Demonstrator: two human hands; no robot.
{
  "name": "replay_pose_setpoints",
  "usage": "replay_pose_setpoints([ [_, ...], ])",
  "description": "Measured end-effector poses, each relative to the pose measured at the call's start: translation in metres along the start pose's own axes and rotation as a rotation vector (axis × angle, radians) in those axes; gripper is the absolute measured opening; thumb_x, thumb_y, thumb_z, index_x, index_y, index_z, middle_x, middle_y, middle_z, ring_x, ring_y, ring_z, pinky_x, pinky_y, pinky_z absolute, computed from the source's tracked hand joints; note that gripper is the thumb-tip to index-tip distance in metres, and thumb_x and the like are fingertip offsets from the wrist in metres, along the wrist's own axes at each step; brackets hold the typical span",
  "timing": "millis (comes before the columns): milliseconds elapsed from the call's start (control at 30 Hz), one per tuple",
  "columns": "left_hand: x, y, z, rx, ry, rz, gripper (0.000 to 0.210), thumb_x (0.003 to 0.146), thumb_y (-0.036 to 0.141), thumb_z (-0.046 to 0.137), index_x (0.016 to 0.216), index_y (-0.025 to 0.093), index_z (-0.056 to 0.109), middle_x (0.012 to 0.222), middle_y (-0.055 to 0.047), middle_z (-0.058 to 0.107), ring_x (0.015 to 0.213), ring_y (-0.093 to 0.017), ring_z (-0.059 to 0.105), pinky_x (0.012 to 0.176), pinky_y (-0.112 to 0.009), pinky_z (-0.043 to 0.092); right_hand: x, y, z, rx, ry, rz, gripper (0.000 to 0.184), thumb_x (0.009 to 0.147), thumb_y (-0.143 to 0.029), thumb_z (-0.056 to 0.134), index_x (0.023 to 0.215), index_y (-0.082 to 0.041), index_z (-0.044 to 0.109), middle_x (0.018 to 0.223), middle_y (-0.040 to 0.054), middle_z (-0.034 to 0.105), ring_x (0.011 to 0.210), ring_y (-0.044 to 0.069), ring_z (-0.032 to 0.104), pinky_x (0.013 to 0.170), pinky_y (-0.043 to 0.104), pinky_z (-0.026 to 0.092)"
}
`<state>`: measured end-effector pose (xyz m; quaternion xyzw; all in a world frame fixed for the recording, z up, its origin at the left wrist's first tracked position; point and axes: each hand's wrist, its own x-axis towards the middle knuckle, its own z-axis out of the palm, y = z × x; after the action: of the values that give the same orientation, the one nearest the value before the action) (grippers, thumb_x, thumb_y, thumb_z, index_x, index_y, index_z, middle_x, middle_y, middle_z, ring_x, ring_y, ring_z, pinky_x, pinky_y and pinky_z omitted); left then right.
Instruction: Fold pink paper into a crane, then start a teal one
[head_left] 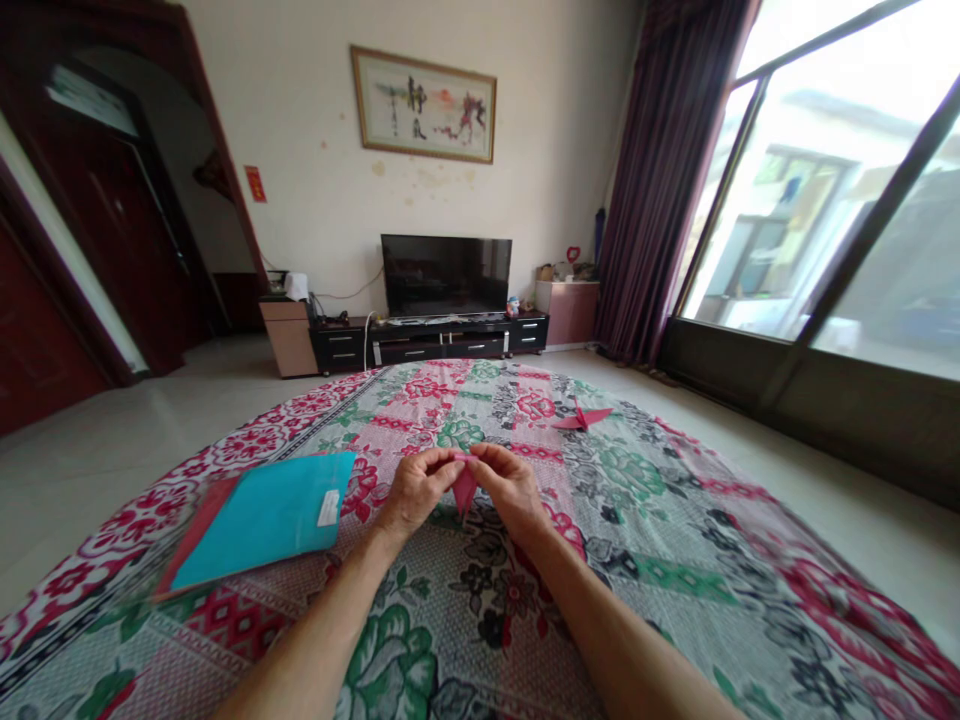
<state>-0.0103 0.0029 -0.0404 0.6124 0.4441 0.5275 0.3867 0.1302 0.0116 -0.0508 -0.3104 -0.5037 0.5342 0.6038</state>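
Note:
Between my two hands is a small piece of folded pink paper, its pointed end hanging down toward the cloth. My left hand pinches its upper left part between thumb and fingers. On the other side, my right hand pinches the upper right part the same way. The fingertips nearly meet and cover the top of the fold. Farther back to the right, a pink origami bird with spread wings rests on the tablecloth.
To the left lies a clear packet with blue paper and some red paper under it, bearing a white label. Beyond the round table's far edge stands a low black cabinet with a television. A window is at right.

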Motion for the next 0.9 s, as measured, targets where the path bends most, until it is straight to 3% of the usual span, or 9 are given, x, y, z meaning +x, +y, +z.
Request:
replay_pose_setpoints([
  [733,-0.0023,0.0058,0.0030,-0.059,0.058,-0.048,0.022,0.068,0.034,0.065,0.078,0.015,0.071,0.066,0.000,0.065,0.060,-0.012,0.053,0.055,-0.021,0.039,-0.0011,-0.0018,0.0019,-0.024,0.022,0.019,0.027,0.062,-0.035,0.073,0.082,-0.018,0.067,0.073,-0.0006,0.065,0.062,0.011,0.054,0.060,0.023,0.044],
  [900,-0.0025,0.0061,0.0035,-0.090,0.067,-0.060,0.020,0.067,0.033,0.066,0.077,0.016,0.071,0.064,0.001,0.064,0.058,-0.011,0.051,0.055,-0.020,0.039,-0.0027,-0.0049,0.0009,-0.065,-0.039,0.047,0.026,0.066,-0.037,0.069,0.082,-0.017,0.067,0.068,-0.0020,0.062,0.057,0.009,0.050,0.056,0.021,0.040],
])
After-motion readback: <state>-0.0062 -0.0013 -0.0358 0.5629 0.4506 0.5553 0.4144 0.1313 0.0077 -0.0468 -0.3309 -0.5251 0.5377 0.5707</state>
